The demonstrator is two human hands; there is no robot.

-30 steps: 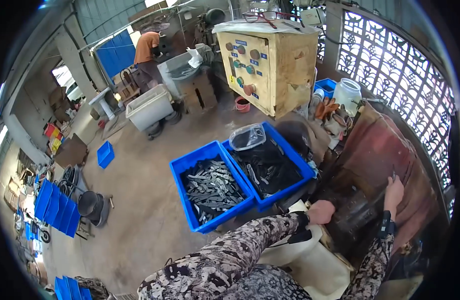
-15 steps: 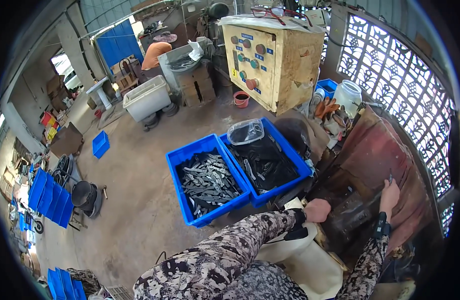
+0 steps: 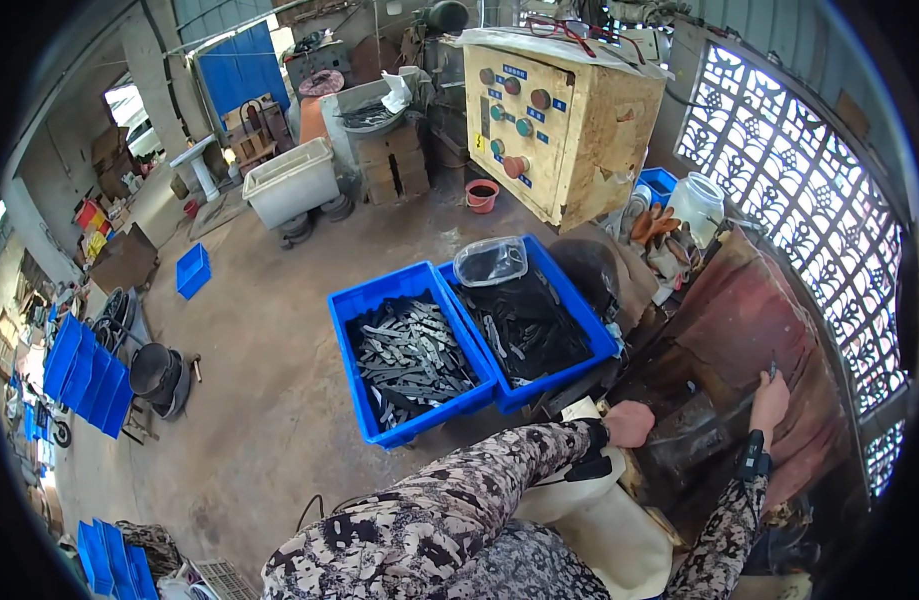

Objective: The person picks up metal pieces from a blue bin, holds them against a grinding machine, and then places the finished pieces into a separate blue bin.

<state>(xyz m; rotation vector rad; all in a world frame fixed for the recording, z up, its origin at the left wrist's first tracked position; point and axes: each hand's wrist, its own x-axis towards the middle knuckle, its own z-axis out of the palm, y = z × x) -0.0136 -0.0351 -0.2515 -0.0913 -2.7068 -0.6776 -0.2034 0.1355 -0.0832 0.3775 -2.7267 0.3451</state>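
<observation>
My left hand (image 3: 629,424) is closed in a fist beside the dark, wet-looking work area; whatever may be in it is hidden. Farther right, my right hand (image 3: 769,402) is closed around a small slim metal piece (image 3: 773,366) whose tip sticks up past the fingers, in front of a reddish-brown sheet (image 3: 749,310). Left of my hands, a blue bin (image 3: 340,330) holds many flat grey metal strips (image 3: 414,345). Touching it, a second blue bin (image 3: 601,345) contains dark material, some strips and a clear plastic tub (image 3: 491,262).
A yellowish control box (image 3: 569,130) with buttons stands ahead, red-framed glasses (image 3: 564,30) on top. Orange gloves (image 3: 655,226) and a clear jar (image 3: 697,205) are by the lattice window. Near a white tub (image 3: 291,185), a person in orange (image 3: 313,118) is bending. Blue bins (image 3: 84,375) stand left.
The view has turned slightly. My right hand has shifted a little down and left with the metal piece still held; my left fist stays nearly in place. The person behind has changed posture.
</observation>
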